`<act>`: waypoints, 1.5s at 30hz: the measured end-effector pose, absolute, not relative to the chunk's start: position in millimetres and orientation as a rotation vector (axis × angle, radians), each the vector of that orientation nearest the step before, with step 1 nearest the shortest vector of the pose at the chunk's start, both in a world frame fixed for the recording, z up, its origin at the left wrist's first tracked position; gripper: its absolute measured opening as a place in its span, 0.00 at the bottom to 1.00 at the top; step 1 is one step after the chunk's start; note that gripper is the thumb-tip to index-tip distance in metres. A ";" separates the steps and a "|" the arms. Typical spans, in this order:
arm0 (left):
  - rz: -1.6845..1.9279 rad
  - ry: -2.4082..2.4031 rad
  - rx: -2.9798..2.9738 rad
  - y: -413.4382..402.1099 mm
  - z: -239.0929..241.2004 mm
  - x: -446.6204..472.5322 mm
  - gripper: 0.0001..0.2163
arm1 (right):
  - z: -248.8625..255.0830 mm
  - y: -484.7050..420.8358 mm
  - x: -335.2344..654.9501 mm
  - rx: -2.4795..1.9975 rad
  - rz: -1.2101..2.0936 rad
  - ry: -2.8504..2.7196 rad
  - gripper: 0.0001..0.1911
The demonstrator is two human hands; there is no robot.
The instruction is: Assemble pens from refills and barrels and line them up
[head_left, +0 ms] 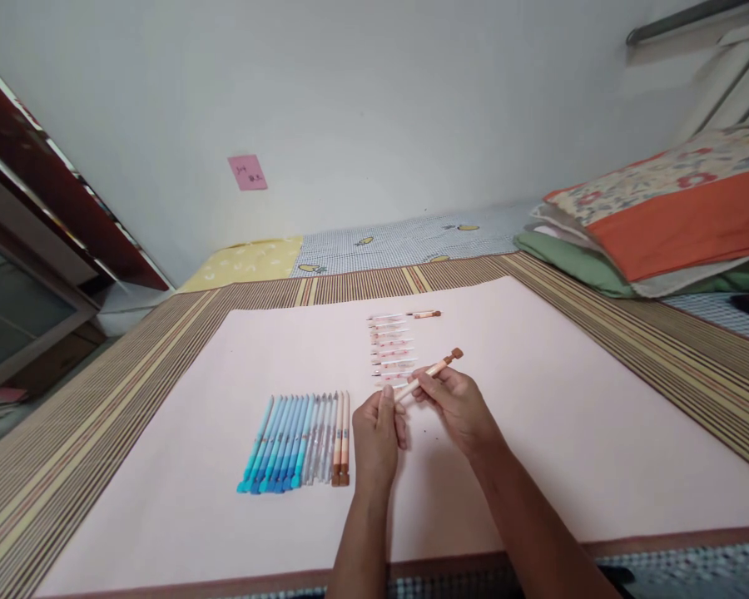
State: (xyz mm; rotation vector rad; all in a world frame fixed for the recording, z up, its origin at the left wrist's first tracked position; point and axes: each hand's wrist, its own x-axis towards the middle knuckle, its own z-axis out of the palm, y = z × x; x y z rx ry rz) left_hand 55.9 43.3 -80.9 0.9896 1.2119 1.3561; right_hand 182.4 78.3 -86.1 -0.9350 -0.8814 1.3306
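Observation:
A peach pen (438, 367) with a brown end piece slants up to the right between my two hands. My left hand (376, 428) pinches its lower end, and the fingers of my right hand (453, 403) are closed around its upper part. Just beyond my hands lies a column of thin, light refill-like sticks (392, 343) with small reddish marks. At its far end is a short peach and brown piece (428, 314). Left of my left hand, several blue pens (280, 441), greyish clear pens (320, 437) and two peach pens (341, 437) with brown ends lie side by side.
A pale pink sheet (181, 466) lies under everything, on a striped mat (156, 358). Folded bedding with an orange and floral cover (692, 216) is piled at the right. Behind stands a white wall (374, 108) bearing a pink note (248, 172).

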 end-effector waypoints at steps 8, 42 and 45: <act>1.379 1.184 0.931 46.7 -79.3 54.7 0.24 | -83.9 84.9 194.7 -0.798 1.488 -0.729 0.30; 1.226 1.225 0.907 48.6 -91.3 59.4 0.27 | -91.7 81.6 195.8 -1.054 1.351 -0.904 0.21; 1.163 1.217 0.986 49.6 -94.3 59.2 0.26 | -90.9 81.4 199.8 -1.038 1.344 -0.929 0.22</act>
